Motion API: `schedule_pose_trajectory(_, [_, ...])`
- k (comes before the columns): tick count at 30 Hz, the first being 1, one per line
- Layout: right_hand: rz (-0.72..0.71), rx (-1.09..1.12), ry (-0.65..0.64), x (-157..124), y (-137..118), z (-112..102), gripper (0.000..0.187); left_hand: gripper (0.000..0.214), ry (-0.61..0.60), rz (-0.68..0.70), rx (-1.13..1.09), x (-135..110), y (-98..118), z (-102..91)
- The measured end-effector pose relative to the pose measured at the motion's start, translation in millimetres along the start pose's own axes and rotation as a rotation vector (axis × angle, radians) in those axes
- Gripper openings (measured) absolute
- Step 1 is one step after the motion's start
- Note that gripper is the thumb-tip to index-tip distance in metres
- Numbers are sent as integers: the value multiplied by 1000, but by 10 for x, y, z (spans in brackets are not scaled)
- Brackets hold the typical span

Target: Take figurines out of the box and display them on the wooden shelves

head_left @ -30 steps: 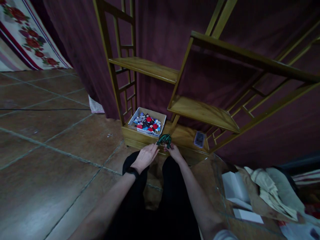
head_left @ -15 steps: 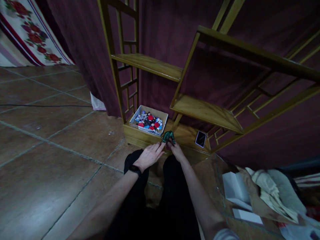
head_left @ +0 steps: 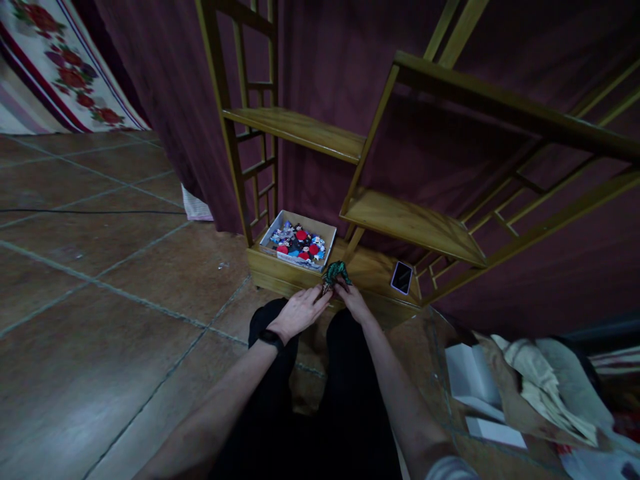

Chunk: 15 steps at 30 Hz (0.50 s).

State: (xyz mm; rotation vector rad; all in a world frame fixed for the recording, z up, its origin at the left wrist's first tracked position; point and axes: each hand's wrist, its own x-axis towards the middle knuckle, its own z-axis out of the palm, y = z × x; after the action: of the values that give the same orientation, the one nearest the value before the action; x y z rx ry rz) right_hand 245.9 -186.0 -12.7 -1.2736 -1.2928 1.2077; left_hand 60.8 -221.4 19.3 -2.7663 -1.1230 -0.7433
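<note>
A small green toy figure (head_left: 335, 273) is pinched between the fingertips of both hands, just above the front edge of the wooden shelf unit's bottom board (head_left: 370, 270). My left hand (head_left: 300, 312), with a black band on its wrist, holds the figure's left side. My right hand (head_left: 353, 300) grips its right side. Just behind the figure, an open cardboard box (head_left: 299, 241) of several small colourful toys sits on the bottom board. My dark-clad knees are below the hands.
A phone (head_left: 401, 277) lies on the bottom board to the right. The wooden shelf unit (head_left: 410, 223) stands against a dark red curtain (head_left: 325, 60). White boxes (head_left: 470, 380) and crumpled cloth (head_left: 545, 383) lie at the right. Brown floor tiles (head_left: 100, 300) stretch to the left.
Both hands with the green figure have shifted slightly right and up towards the shelf's bottom board. The view has also moved a little; the figure is turned somewhat between the fingers.
</note>
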Motion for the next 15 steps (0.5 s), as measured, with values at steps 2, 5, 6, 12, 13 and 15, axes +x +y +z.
schedule_pose_trajectory(2, [1,-10,13,5,17,-8,30,36,7,-5,-23,-7,-8,14])
schedule_pose_trajectory(5, [4,-9,23,23,64,-13,30,37,-4,0,-41,-20,-26,26])
schedule_pose_trajectory(6, [10,6,16,31,83,-12,30,38,-12,2,-40,-25,-33,27])
schedule_pose_trajectory(12, [51,160,-42,54,132,-2,38,49,-47,-42,-13,-40,-85,39])
schedule_pose_trajectory(13, [51,169,-41,51,123,0,38,52,-54,-56,-15,-41,-95,42])
schedule_pose_trajectory(15, [57,176,-40,43,93,7,39,56,-64,-86,-23,-41,-115,45])
